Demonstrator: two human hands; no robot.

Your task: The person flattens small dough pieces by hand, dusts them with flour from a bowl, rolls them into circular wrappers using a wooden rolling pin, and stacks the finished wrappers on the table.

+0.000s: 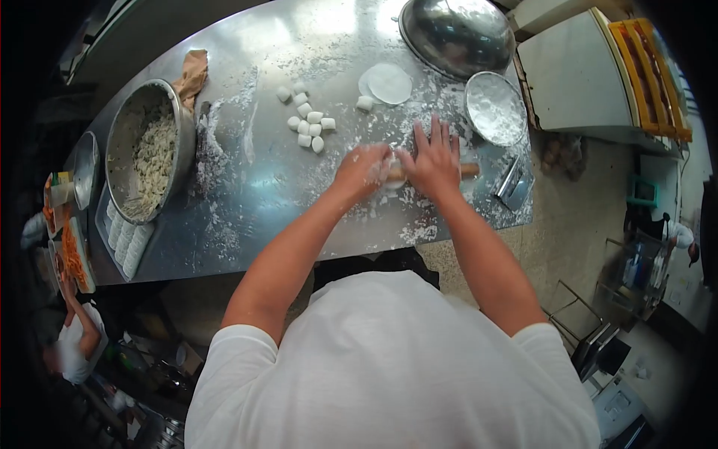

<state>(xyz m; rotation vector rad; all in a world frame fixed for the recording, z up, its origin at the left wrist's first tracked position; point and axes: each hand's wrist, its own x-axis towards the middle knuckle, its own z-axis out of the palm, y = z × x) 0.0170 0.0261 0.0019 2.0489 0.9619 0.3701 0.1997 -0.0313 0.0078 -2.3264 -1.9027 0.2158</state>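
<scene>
A wooden rolling pin (pixel 470 170) lies on the floured metal table (pixel 299 213). My right hand (pixel 435 161) rests over it with the fingers spread and stretched out. Just left of it, my left hand (pixel 364 170) is closed at the edge of a small piece of dough (pixel 394 182), which the hands and pin partly cover. Beyond my left hand sit several small white dough pieces (pixel 315 117), with one more (pixel 365 102) beside two flat round wrappers (pixel 390 83) that overlap. A bowl of white flour (pixel 495 108) stands to the right of the wrappers.
On the left are a large bowl of chopped filling (pixel 155 153), a brown cloth (pixel 193 77) and a tray of filled dumplings (pixel 129 238). An upturned metal bowl (pixel 458 34) stands at the back, a metal scraper (pixel 514 183) at right. Another person (pixel 81 337) is at lower left.
</scene>
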